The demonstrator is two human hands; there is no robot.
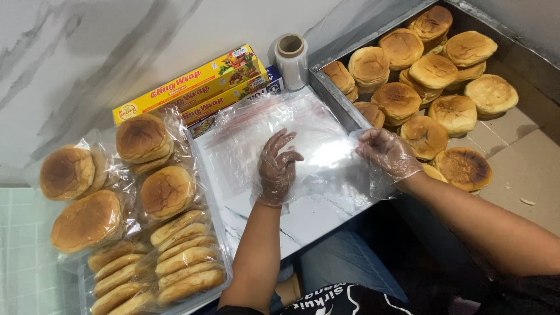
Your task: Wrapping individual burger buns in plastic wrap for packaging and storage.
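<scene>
Marble-look white table with a stack of clear plastic zip bags lying flat in the middle. Left hand, gloved in thin plastic, rests on the top bag with its fingers loosely curled, while right hand, also gloved, pinches that bag's edge. Round brown buns fill the metal tray just right; bagged buns sit left.

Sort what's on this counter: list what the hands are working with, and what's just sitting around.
In use:
left hand and right hand, gloved, on the clear plastic bags
loose buns in the metal tray

Lying about:
bagged buns
cling wrap boxes
film roll
</scene>
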